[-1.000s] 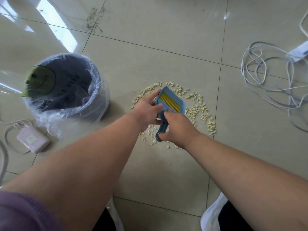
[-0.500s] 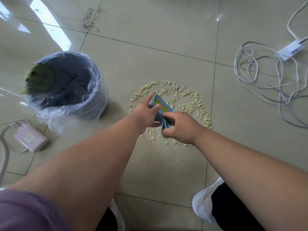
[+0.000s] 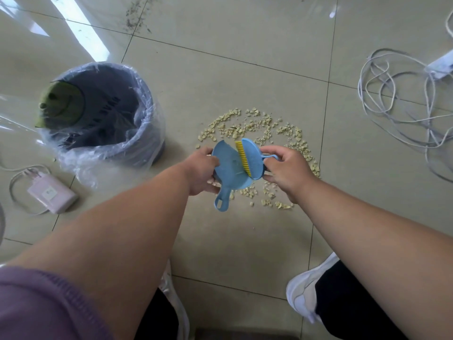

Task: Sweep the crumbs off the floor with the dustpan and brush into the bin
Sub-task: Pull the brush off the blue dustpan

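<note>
The left hand [image 3: 201,171] has its grip closed on the edge of the small light-blue plastic dustpan [image 3: 226,171], and the right hand [image 3: 285,171] pinches the handle of the matching blue hand brush with yellow bristles [image 3: 251,158]. Half a second ago the two pieces were still nested together between the hands; now they are pulled apart, the brush tilted against the pan's right rim, both held above the beige tiled floor [image 3: 232,77]. The pale yellow crumbs [image 3: 247,125] lie in a loose ring on the tile under and beyond the hands. To the left stands the blue round bin lined with a clear plastic bag [image 3: 105,119], well apart from the crumbs.
</note>
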A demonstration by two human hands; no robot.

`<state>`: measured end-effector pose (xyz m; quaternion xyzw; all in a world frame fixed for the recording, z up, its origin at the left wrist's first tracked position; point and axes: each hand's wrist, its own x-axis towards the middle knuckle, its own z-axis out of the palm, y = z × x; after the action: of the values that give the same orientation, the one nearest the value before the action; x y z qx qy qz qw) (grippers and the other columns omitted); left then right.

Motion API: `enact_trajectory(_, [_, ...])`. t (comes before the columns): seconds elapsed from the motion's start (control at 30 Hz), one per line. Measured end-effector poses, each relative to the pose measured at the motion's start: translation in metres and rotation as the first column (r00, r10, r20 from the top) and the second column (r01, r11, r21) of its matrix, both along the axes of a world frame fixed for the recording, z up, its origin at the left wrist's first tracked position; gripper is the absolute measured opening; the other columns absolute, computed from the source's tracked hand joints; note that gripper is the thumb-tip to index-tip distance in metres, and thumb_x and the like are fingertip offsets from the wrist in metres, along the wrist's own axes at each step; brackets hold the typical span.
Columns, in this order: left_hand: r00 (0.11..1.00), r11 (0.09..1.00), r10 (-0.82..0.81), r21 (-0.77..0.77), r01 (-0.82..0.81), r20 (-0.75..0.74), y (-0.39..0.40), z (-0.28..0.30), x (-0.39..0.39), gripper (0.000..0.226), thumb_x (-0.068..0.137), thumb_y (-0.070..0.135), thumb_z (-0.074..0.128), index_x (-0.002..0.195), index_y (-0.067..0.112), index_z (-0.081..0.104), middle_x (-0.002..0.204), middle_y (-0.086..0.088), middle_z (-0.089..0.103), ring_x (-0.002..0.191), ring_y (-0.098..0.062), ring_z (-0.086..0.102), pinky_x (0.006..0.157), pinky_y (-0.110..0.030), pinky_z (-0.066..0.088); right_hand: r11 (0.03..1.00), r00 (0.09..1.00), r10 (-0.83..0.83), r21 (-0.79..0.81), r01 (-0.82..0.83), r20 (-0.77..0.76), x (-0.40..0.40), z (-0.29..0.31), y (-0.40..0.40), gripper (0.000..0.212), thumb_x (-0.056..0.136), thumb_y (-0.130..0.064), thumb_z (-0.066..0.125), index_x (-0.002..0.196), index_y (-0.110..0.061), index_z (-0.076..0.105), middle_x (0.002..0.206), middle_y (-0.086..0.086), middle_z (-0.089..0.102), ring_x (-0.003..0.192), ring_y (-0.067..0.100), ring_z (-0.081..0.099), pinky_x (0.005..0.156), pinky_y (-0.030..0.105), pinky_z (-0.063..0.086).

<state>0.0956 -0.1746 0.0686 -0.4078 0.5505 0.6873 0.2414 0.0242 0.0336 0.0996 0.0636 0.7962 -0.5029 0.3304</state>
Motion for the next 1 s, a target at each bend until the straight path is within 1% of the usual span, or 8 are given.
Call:
enact_trajectory(0.13, [0.999,1.0,-0.019,0.018,0.018,0.047,-0.012,-0.006,0.011,0.037,0.104,0.006,0.038,0.135,0.017,0.055,0.1,-0.016,0.06,0.075,-0.034,0.061,0.077,-0.055,0.06,0.967,0.961,-0.169,-0.15,0.204,0.217,0.0,-0.012,-0.007,0.023,0.097,-0.011,0.068,0.118,-0.02,0.074,0.12,0.01,0.072,0.098,0.021,0.077,0.082,0.052,0.064])
enact_trajectory(0.27, [0.998,1.0,0.001,0.029,-0.003,0.057,-0.022,-0.013,0.017,0.028,0.104,0.012,0.042,0.126,0.01,0.059,0.099,-0.017,0.055,0.069,-0.033,0.065,0.068,-0.043,0.06,0.954,0.942,-0.214,-0.152,0.258,0.258,0.001,-0.017,-0.014,0.013,0.097,-0.011,0.069,0.108,-0.014,0.076,0.117,0.019,0.072,0.091,0.029,0.078,0.077,0.047,0.064])
enact_trajectory(0.37, [1.0,0.999,0.009,0.051,-0.01,0.029,-0.033,-0.019,0.021,0.033,0.096,0.004,0.055,0.128,0.014,0.055,0.107,-0.021,0.062,0.073,-0.036,0.069,0.08,-0.047,0.058,0.945,0.932,-0.242,-0.153,0.29,0.272,0.003,-0.021,-0.022,0.01,0.095,-0.005,0.07,0.104,-0.009,0.073,0.112,0.019,0.073,0.089,0.031,0.077,0.077,0.044,0.065])
enact_trajectory(0.47, [0.994,0.994,-0.094,0.058,0.09,0.064,-0.048,-0.024,0.026,0.052,0.092,-0.009,0.06,0.137,0.015,0.052,0.114,-0.026,0.068,0.074,-0.036,0.074,0.062,-0.037,0.062,0.951,0.927,-0.231,-0.134,0.28,0.294,0.011,-0.023,-0.031,0.005,0.095,-0.007,0.071,0.1,-0.008,0.07,0.107,0.018,0.072,0.089,0.03,0.074,0.072,0.041,0.065])
enact_trajectory(0.63, [0.883,0.918,-0.375,-0.022,0.397,0.282,-0.101,-0.025,0.047,0.014,0.102,-0.005,0.051,0.11,-0.003,0.062,0.091,-0.017,0.063,0.072,-0.022,0.061,0.062,-0.03,0.047,0.963,0.931,-0.222,-0.087,0.256,0.289,0.026,-0.036,-0.036,0.007,0.099,-0.02,0.069,0.096,-0.013,0.069,0.095,0.011,0.075,0.078,0.023,0.075,0.066,0.037,0.061])
enact_trajectory(0.73, [0.823,0.909,-0.363,-0.03,0.417,0.437,-0.134,-0.025,0.069,0.015,0.105,-0.002,0.046,0.096,-0.003,0.059,0.08,-0.017,0.069,0.054,-0.021,0.069,0.041,-0.022,0.052,0.971,0.932,-0.214,-0.037,0.235,0.291,0.037,-0.051,-0.035,0.008,0.099,-0.017,0.068,0.093,-0.012,0.069,0.094,0.014,0.074,0.076,0.022,0.074,0.069,0.037,0.062])
enact_trajectory(0.9, [0.76,0.925,-0.318,0.011,0.379,0.566,-0.155,-0.023,0.095,0.026,0.103,-0.006,0.038,0.126,-0.008,0.049,0.096,-0.027,0.065,0.043,-0.027,0.07,0.034,-0.024,0.052,0.974,0.907,-0.194,-0.035,0.223,0.373,0.064,-0.079,-0.048,0.002,0.097,-0.008,0.069,0.095,-0.007,0.069,0.096,0.017,0.073,0.08,0.024,0.075,0.075,0.038,0.063])
enact_trajectory(1.0, [0.78,0.942,-0.256,-0.035,0.335,0.571,-0.157,-0.031,0.099,0.037,0.104,-0.006,0.042,0.141,-0.006,0.044,0.108,-0.026,0.063,0.066,-0.03,0.074,0.036,-0.027,0.055,0.978,0.899,-0.181,-0.019,0.206,0.4,0.074,-0.093,-0.061,0.004,0.094,-0.005,0.071,0.097,-0.008,0.07,0.103,0.022,0.073,0.087,0.029,0.077,0.079,0.04,0.063])
